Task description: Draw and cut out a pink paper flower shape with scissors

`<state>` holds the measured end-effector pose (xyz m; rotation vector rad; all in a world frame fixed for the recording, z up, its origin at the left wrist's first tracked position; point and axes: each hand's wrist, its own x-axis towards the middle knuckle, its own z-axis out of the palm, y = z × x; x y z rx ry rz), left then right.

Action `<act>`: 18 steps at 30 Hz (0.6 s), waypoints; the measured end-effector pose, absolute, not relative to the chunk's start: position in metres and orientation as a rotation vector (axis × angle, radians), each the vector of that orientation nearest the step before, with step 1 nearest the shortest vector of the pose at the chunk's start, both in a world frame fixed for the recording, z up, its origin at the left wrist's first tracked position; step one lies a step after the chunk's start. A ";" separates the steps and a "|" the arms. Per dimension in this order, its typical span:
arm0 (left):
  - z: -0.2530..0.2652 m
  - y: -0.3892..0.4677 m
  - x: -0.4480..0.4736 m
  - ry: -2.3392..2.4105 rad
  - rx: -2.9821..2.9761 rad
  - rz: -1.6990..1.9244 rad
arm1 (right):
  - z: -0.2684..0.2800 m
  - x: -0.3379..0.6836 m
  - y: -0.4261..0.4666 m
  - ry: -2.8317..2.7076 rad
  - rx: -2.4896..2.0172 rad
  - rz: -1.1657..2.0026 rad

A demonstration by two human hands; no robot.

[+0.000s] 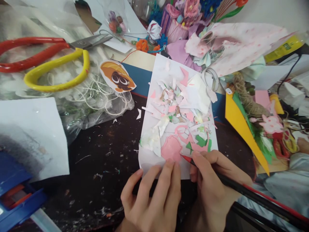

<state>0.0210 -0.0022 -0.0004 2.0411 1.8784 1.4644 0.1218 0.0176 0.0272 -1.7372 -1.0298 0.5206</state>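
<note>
My left hand (154, 196) lies with its fingers spread, the fingertips at the lower edge of a rounded pink paper cutout (171, 147). A black-barrelled pencil with a red tip (187, 159) is gripped in my right hand (213, 183), its point at the right edge of that cutout. Both rest on or beside a white sheet of paper (149, 119), strewn with pink, green and white scraps. A green scrap (201, 140) lies just above my right hand.
Red and yellow-handled scissors (58, 69) lie at upper left on plastic bags. A blue glue gun (16, 190) and white paper (29, 135) occupy the left. Right are twine (248, 100), yellow paper (241, 119) and craft pieces. Patterned pink paper (248, 42) sits behind.
</note>
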 end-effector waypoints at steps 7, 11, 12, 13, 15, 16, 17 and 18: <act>0.001 -0.003 0.020 1.882 2.048 1.445 | 0.027 0.121 0.018 -1.025 -1.777 0.485; 0.001 -0.002 0.019 1.868 2.073 1.433 | 0.027 0.123 0.016 -1.040 -1.769 0.508; 0.001 -0.002 0.018 1.868 2.072 1.433 | 0.027 0.123 0.016 -1.041 -1.758 0.518; 0.001 -0.002 0.018 1.871 2.070 1.436 | 0.027 0.124 0.016 -1.041 -1.750 0.528; 0.001 -0.002 0.018 1.876 2.071 1.432 | 0.027 0.123 0.016 -1.036 -1.748 0.523; 0.001 -0.003 0.018 1.874 2.078 1.426 | 0.028 0.123 0.016 -1.038 -1.752 0.520; 0.001 -0.003 0.018 1.870 2.089 1.420 | 0.028 0.123 0.017 -1.040 -1.753 0.517; 0.001 -0.003 0.017 1.866 2.101 1.415 | 0.028 0.123 0.017 -1.044 -1.755 0.515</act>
